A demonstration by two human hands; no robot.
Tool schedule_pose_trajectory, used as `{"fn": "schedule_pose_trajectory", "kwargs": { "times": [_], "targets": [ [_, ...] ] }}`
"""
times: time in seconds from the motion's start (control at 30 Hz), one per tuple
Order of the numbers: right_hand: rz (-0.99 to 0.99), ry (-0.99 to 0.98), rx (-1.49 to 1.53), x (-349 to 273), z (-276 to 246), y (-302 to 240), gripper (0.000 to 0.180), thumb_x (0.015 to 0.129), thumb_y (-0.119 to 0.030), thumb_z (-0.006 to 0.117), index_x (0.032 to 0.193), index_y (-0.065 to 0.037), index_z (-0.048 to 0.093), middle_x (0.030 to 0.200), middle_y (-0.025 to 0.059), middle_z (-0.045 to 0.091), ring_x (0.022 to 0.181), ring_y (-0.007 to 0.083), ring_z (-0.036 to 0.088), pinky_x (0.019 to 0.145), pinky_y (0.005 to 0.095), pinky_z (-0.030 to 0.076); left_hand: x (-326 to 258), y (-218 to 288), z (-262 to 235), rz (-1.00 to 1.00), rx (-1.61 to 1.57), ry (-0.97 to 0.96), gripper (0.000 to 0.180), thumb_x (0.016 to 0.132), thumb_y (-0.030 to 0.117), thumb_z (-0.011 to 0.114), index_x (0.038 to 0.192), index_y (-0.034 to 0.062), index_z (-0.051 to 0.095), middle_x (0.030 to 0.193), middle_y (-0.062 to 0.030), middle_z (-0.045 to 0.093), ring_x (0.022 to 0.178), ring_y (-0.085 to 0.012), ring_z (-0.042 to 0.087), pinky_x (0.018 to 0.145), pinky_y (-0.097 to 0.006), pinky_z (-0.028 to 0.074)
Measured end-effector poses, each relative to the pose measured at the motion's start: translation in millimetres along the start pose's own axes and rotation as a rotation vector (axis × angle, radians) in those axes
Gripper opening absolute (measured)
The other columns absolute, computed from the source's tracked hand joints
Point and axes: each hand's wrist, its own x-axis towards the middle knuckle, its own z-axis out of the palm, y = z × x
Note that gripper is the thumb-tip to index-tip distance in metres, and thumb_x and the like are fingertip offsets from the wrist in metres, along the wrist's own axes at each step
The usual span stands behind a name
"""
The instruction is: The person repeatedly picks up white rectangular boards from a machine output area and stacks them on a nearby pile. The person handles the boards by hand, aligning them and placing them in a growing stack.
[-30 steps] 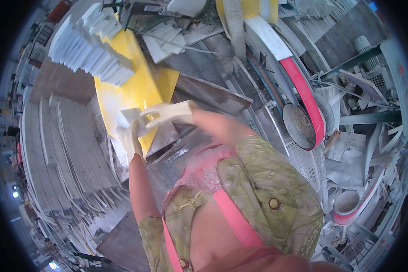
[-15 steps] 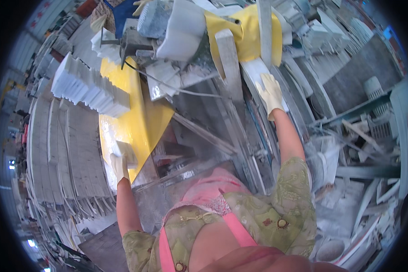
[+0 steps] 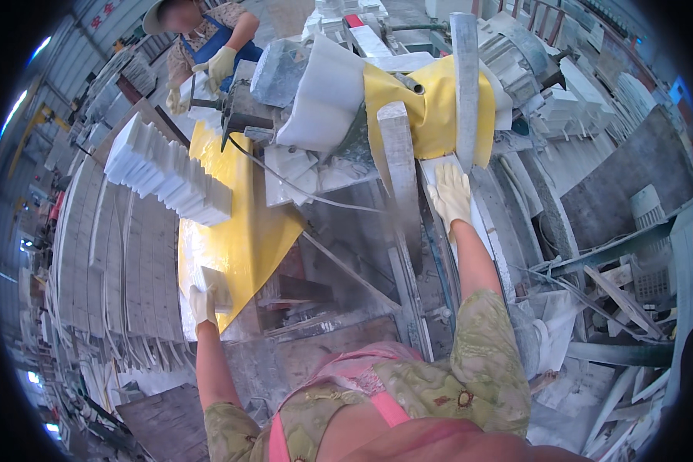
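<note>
- At the yellow sheet's [image 3: 246,242] near end, our left hand [image 3: 201,302], in a cream glove, is touching the small white stack [image 3: 217,286]; its fingers are bending against the near left side, but we cannot tell if they are pinching it.
- Well to the right of the yellow sheet, our gloved right hand [image 3: 451,192] is lying palm down on the long pale strip [image 3: 481,235], with its fingers stretching out straight and slightly apart, not pinching anything.
- The small white stack is resting on the yellow sheet; by our judgement, we are steadying it while we are pressing or feeling the strip, and this is the step in hand.
- From here, the next move is calling for a sure hold on the stack, and for lifting the right palm clear of the strip.
- Toward the yellow sheet's far left, a row of white slabs [image 3: 169,173] is standing.
- Left of the yellow sheet, long grey planks [image 3: 104,262] are lying side by side.
- Beyond its far end, a gloved co-worker [image 3: 223,46] is standing.
- Beyond it to the right, a yellow drape [image 3: 427,119] is hanging.
</note>
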Motion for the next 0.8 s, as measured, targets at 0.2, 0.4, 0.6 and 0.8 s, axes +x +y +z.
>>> {"fn": "schedule_pose_trajectory", "kwargs": {
  "times": [0.2, 0.4, 0.6, 0.8],
  "targets": [
    [-0.004, -0.043, -0.014, -60, -32, 3, 0.063, 0.099, -0.036, 0.057, 0.153, -0.006, 0.043, 0.157, 0.0176, 0.043, 0.148, 0.0305, 0.036, 0.123, 0.0514, 0.022, 8, -9, 0, 0.085, 0.116, -0.009, 0.050, 0.081, 0.026, 0.071, 0.110, -0.0116, 0.056, 0.102, -0.0340, 0.065, 0.097, -0.0448, 0.065, 0.086, -0.048, 0.050],
    [0.036, -0.158, -0.023, -132, -66, 7, 0.065, 0.102, -0.037, 0.052, 0.157, -0.006, 0.037, 0.162, 0.0168, 0.037, 0.153, 0.0305, 0.029, 0.126, 0.0475, 0.018, 13, -23, 7, 0.211, 0.110, 0.079, 0.056, 0.083, 0.029, 0.072, 0.118, -0.0120, 0.058, 0.108, -0.0361, 0.067, 0.102, -0.0490, 0.065, 0.089, -0.049, 0.050],
    [0.023, -0.287, 0.013, -168, -77, 25, 0.068, 0.099, -0.040, 0.054, 0.157, -0.007, 0.037, 0.163, 0.0182, 0.035, 0.150, 0.0327, 0.034, 0.124, 0.0448, 0.024, 59, -50, 14, 0.077, 0.058, -0.193, 0.069, 0.083, 0.037, 0.077, 0.129, -0.0099, 0.056, 0.121, -0.0304, 0.066, 0.111, -0.0416, 0.064, 0.092, -0.046, 0.051],
    [0.059, -0.146, 0.413, -242, -145, 88, 0.060, 0.093, -0.030, 0.064, 0.148, -0.009, 0.053, 0.155, 0.0178, 0.049, 0.146, 0.0357, 0.042, 0.122, 0.0439, 0.031, 99, -77, 27, 0.090, -0.324, -0.407, 0.076, 0.088, 0.044, 0.073, 0.136, -0.0118, 0.055, 0.125, -0.0213, 0.066, 0.110, -0.0294, 0.064, 0.093, -0.039, 0.051]
  ]
}}
